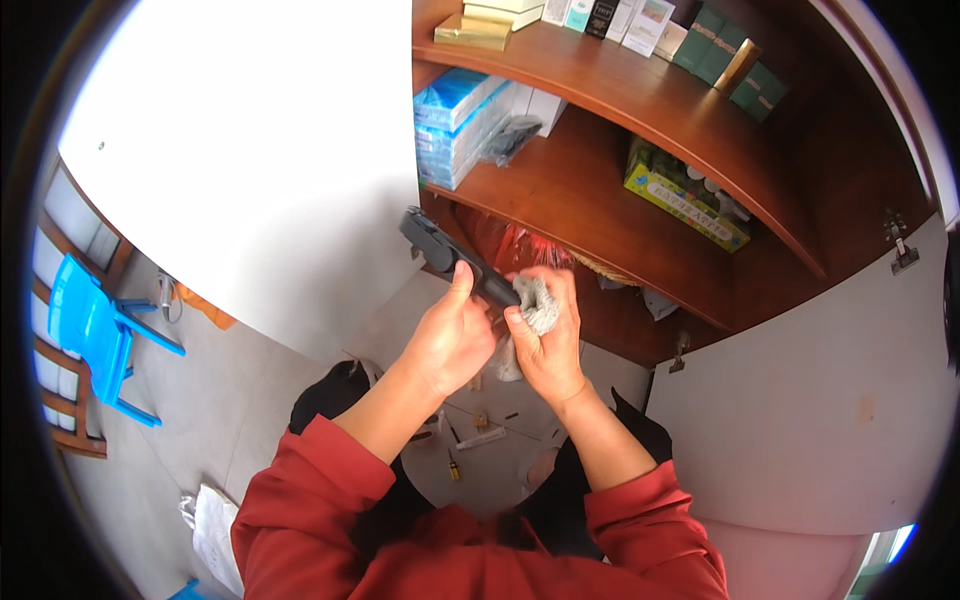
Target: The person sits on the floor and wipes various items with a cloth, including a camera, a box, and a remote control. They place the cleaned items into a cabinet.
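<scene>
A dark grey handheld device (472, 266), perhaps a folded phone gimbal, is held slantwise in front of the open cabinet. My left hand (454, 337) grips its middle, the thumb lying along the upper side. At the device's lower end, my right hand (551, 349) pinches a whitish cloth (537, 306) against it. Part of that end is hidden by the cloth and fingers. On the floor between my legs lie a screwdriver with a yellow handle (454, 471), a white tube (481, 439) and a small wooden block (480, 418).
Ahead, brown cabinet shelves (547, 176) hold small cartons, blue packs (454, 139) and a yellow-green box (686, 195). White cabinet doors stand open at left (247, 150) and right (795, 382). A blue plastic chair (90, 322) and a white bag (216, 536) are on the left.
</scene>
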Tool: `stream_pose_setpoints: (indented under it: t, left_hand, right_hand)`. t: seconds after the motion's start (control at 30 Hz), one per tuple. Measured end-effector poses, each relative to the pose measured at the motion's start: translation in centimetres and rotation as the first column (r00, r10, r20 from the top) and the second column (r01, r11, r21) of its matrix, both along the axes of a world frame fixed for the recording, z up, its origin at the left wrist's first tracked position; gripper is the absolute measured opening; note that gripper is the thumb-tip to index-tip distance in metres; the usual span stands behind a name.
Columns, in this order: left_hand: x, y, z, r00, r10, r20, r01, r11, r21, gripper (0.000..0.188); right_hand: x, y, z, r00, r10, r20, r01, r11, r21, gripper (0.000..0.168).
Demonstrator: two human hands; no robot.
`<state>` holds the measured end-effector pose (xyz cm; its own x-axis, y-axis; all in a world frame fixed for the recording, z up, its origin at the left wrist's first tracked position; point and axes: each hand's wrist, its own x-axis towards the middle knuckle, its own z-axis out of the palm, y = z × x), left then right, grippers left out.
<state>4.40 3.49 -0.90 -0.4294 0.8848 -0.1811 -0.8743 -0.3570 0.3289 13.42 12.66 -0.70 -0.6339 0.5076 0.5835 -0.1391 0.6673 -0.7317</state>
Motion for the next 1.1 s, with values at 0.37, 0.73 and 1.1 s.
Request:
stream_pose_setpoints:
  t: [0.37,0.73,1.1]
  left_hand:
    - [-2.8,2.7,-1.5,0.646,-0.432,-0.629,-0.185,0.711,-0.678,0.04]
    - [-17.5,21.6,-4.1,-0.376,-0.618,-0.691,-0.872,0.489,0.037,0.05]
    - [-23.7,26.4,-9.8,-0.723,-0.626,-0.293,-0.67,0.532,0.517,0.024]
  right_hand:
    - [7.6,2.8,2.9,0.984,-0.18,-0.018,0.013,0.169,-0.985,0.047]
    - [10.7,3.2,2.7,1.0,-0.003,0.027,0.026,0.349,-0.937,0.033]
    - [11.5,6.0,2.8,0.945,-0.268,-0.185,-0.059,0.416,-0.907,0.048]
